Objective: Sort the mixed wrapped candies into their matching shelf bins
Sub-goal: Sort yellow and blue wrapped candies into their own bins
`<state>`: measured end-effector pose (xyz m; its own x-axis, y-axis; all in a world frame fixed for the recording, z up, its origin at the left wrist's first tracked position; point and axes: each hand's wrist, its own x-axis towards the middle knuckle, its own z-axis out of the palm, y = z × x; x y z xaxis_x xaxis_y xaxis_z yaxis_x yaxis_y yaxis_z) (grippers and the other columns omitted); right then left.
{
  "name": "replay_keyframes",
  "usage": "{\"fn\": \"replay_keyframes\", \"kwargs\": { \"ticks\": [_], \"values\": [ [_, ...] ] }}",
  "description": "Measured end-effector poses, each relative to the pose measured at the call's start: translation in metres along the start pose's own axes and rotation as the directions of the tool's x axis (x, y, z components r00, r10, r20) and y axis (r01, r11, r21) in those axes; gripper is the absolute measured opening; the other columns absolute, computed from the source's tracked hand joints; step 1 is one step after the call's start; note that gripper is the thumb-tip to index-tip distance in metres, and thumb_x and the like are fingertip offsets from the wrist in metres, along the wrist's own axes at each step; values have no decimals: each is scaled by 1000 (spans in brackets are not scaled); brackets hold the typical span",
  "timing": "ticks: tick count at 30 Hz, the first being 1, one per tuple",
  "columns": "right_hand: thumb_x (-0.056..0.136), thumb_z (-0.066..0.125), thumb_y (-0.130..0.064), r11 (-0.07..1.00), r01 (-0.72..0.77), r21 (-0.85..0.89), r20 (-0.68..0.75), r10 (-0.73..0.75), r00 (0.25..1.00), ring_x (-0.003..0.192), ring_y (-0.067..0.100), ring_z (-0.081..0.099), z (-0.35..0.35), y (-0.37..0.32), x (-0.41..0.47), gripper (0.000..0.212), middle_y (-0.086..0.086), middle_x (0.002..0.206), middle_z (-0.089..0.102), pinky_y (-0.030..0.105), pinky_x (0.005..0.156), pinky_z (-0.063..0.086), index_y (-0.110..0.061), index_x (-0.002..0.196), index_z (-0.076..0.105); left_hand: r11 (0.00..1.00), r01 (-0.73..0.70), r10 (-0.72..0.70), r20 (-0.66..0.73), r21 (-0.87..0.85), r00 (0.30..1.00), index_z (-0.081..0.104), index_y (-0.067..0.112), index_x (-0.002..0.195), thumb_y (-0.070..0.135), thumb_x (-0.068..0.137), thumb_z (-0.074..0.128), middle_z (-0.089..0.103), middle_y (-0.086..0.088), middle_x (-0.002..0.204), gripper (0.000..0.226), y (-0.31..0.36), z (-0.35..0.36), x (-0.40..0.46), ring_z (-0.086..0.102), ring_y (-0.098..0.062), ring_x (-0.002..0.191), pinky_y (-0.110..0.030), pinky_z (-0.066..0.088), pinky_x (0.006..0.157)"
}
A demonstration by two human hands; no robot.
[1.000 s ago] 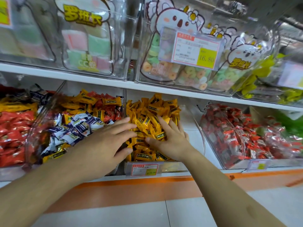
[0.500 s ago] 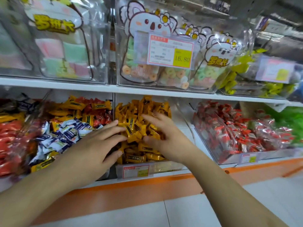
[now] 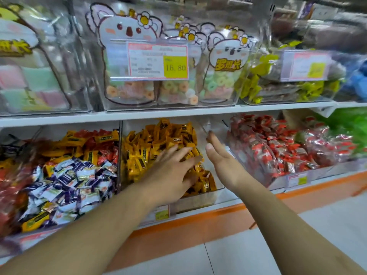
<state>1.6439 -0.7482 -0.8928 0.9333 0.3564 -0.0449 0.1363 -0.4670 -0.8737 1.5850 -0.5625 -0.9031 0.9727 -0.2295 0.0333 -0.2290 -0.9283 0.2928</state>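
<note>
Left hand (image 3: pixel 174 171): lay flat, fingers spread, on the yellow candies (image 3: pixel 158 141).
Right hand (image 3: pixel 220 157): fingers straight, just right of that pile.
Red candies (image 3: pixel 278 147): filled the right bin.

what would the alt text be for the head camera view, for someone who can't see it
A person's open left hand lies flat on a clear bin of yellow wrapped candies, while the open right hand is raised beside the bin, holding nothing. Neighbouring bins hold mixed candies and red candies.
</note>
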Motion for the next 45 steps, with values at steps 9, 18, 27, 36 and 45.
{"fn": "replay_keyframes", "kwargs": {
  "ticks": [9,18,27,36,45],
  "values": [
    [108,29,-58,999,36,11,8,-36,999,153,6,21,-6,10,3,57,-22,168,19,23,107,20,-52,161,10,967,18,-70,198,255,978,10,63,151,91,81,38,12,19,169,80,-9,9,32,-14,-26,157,-66,-7,118],
    [110,36,-49,998,69,-11,33,-68,997,149,4,23,-7,7,1,57,-17,166,24,25,107,21,-52,160,9,949,-2,-48,151,316,987,19,59,153,88,85,35,19,24,165,75,-23,-12,16,-4,-13,157,-65,0,119],
    [111,40,-40,996,93,-15,22,-93,995,140,1,27,-6,3,-5,55,-26,143,32,25,107,25,-52,159,15,977,-11,-15,119,215,993,13,58,155,71,99,33,-2,21,169,60,-19,-25,-8,-18,-12,155,-53,-11,124],
    [106,38,-53,847,59,-529,-76,-116,990,158,22,1,13,-29,-21,69,-1,171,14,41,126,6,-30,165,12,997,-9,2,-90,-75,996,29,51,155,57,105,41,17,32,163,53,0,-44,-101,0,7,151,-27,4,125],
    [106,51,-40,793,295,-533,32,-329,944,155,10,8,93,-91,-53,61,-9,166,25,28,123,11,-26,160,28,982,158,-179,-251,-102,951,47,41,147,42,104,48,34,30,151,43,-60,-62,-195,29,7,139,-24,25,120]
  ]
}}
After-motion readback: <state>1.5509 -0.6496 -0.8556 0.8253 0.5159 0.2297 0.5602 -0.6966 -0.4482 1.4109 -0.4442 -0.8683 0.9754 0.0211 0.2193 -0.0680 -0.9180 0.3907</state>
